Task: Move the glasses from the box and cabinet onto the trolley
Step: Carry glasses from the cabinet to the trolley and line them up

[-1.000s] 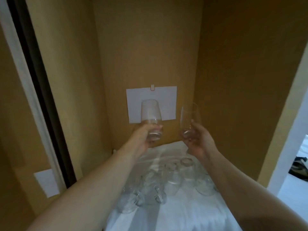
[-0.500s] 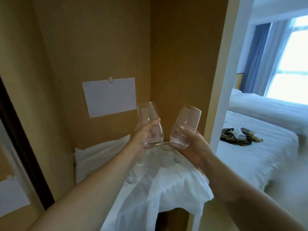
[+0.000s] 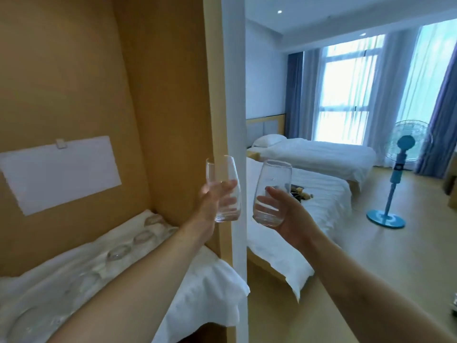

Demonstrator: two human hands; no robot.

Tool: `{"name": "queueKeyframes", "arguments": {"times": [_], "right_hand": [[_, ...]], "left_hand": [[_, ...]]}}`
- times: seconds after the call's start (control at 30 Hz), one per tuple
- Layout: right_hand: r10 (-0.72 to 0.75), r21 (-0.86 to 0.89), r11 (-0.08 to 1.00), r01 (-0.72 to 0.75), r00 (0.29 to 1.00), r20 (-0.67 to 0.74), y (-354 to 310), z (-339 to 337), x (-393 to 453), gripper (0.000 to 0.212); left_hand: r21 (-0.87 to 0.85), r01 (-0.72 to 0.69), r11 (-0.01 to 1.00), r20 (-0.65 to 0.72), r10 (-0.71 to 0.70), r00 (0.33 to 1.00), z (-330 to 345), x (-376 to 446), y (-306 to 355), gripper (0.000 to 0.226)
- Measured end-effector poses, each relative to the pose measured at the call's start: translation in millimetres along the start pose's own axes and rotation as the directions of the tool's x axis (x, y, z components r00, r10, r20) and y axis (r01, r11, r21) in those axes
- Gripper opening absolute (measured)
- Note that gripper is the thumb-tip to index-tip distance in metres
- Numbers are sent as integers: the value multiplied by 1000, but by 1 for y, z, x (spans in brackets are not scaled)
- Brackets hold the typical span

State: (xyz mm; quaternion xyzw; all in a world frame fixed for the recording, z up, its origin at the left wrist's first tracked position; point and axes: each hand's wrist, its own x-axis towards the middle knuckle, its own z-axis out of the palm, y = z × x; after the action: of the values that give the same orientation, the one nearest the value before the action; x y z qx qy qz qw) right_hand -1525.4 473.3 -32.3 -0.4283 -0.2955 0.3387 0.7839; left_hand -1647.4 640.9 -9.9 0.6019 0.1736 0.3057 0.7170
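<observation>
Both forearms reach forward and up from the lower edge of the view, each raised hand carrying a clear stemless glass at about the same height. The left hand (image 3: 214, 196) wraps its fingers around the lower half of the left glass (image 3: 223, 188), thumb showing through the front of it, fingers pressed against the wall of the glass; the glass stands close to upright, rim on top. Just to the right of that grip, apart from it, the right hand (image 3: 284, 211) cups the base and lower side of the right glass (image 3: 272, 193) in a curled palm, fingers closed on the glass, which tilts with its rim leaning to the right. Both glasses are empty and transparent, rounded at the bottom and narrowing toward the rim.

Below and left of the left grip, under the forearm, more glasses (image 3: 118, 252) stand in a row on a white cloth (image 3: 210, 288) covering the cabinet (image 3: 158, 95) shelf. Beyond the right grip lies a white bed (image 3: 321, 201), and farther right a blue fan (image 3: 395, 174) stands on the floor.
</observation>
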Motion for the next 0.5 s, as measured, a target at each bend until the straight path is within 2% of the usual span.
{"name": "queueKeyframes", "arguments": {"times": [0.1, 0.33, 0.43, 0.5], "right_hand": [[-46, -55, 998, 42, 997, -67, -25, -48, -10, 70], [-94, -83, 994, 77, 971, -222, -77, -163, -45, 49], [-95, -68, 995, 78, 947, -306, -96, -217, -64, 62], [-94, -50, 995, 81, 927, -363, -109, -252, -78, 56]], "left_hand": [[36, 14, 999, 75, -17, 997, 54, 12, -13, 71], [102, 31, 994, 260, -57, 964, 189, 30, -55, 73], [103, 51, 993, 318, -82, 944, 245, 34, -74, 71], [102, 71, 992, 352, -102, 930, 282, 34, -88, 76]]}}
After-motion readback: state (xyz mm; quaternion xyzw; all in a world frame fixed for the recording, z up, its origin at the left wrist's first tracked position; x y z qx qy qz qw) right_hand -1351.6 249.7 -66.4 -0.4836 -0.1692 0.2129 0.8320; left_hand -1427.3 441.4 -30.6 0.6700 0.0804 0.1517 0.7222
